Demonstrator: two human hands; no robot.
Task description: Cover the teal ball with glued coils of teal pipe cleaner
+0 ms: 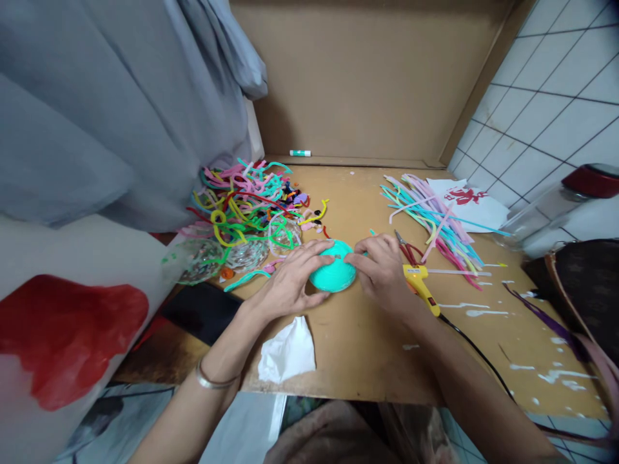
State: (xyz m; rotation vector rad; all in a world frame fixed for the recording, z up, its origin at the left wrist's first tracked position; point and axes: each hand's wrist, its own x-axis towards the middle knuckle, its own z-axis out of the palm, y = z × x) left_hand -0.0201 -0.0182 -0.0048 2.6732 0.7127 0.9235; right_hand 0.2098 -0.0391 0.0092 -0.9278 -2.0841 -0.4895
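A round turquoise dome-shaped piece [333,276] sits on the table in front of me, with a small greyish spot near its top. My left hand [294,277] curves around its left side, fingers on top and thumb at the lower edge. At the dome's right edge, the fingers of my right hand [380,267] are pinched together; what is between them is too small to make out. A short turquoise tip [372,231] shows just behind that hand. Right beside it lie a yellow hot glue gun [422,289] and red-handled pliers [410,248].
Tangled pipe cleaners [242,200] and clear plastic pieces [246,252] lie at left, straight pipe cleaners [430,212] at right. Also here are a crumpled tissue [289,351], a black phone-like slab [200,312], a glue stick [300,153], a bottle [546,209] and a brown bag [580,290].
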